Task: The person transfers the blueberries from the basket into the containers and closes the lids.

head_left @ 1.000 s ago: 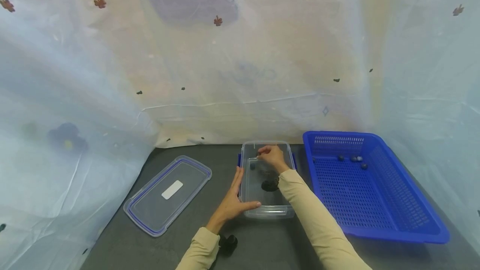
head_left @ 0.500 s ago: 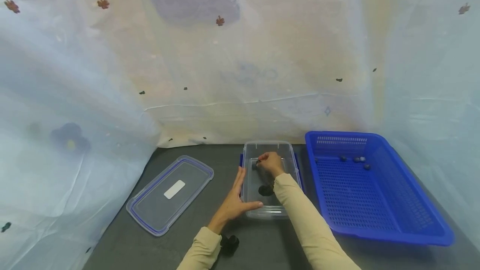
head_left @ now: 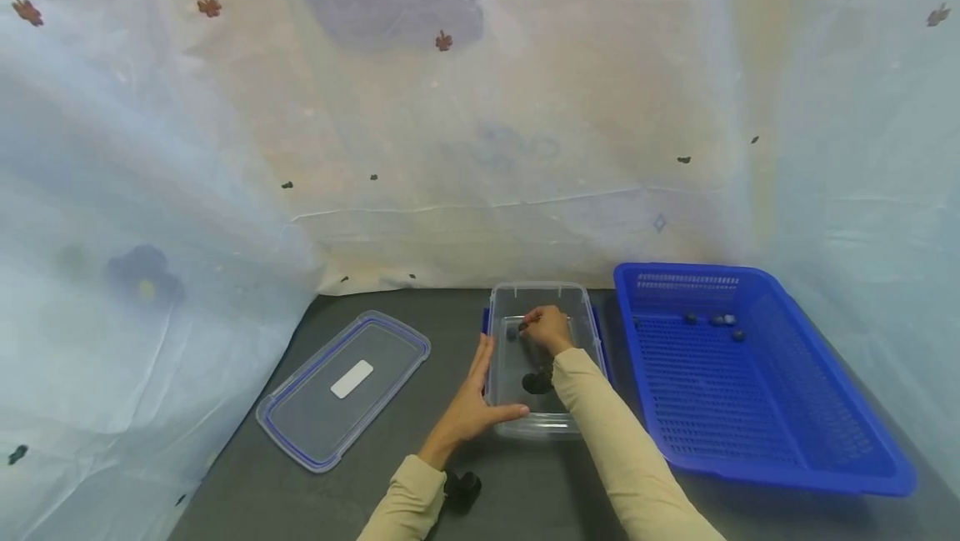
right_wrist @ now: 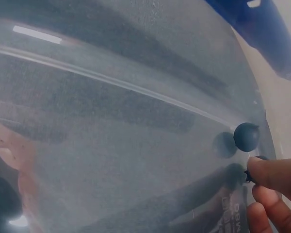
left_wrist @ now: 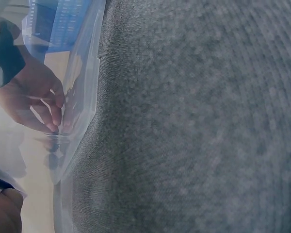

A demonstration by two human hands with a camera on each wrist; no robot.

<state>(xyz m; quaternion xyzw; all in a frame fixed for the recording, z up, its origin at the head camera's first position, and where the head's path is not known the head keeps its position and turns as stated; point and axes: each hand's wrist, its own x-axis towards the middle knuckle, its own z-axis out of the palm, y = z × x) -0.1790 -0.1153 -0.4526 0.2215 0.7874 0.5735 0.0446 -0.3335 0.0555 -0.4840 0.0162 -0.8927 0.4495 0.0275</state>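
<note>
My right hand (head_left: 549,329) is inside the clear plastic container (head_left: 543,423), pinching a small dark blueberry (right_wrist: 248,176) between thumb and fingers near the container's floor. Right beside it lies another blueberry (right_wrist: 246,136), close to the far end wall. My left hand (head_left: 467,412) rests along the container's left side, fingers straight and thumb spread over the near rim. Seen through the clear wall in the left wrist view, the right hand (left_wrist: 36,92) reaches down with its fingertips low. Fingers partly hide the pinched berry.
A blue perforated basket (head_left: 720,416) stands to the right, with several blueberries (head_left: 691,319) near its back. The clear lid (head_left: 315,433), with a blue seal and white label, lies on the dark table at the left. A patterned sheet (head_left: 480,149) hangs behind.
My right hand has lowered into the container with the blueberry, coming down next to the other one. The left hand keeps its place at the container's side.
</note>
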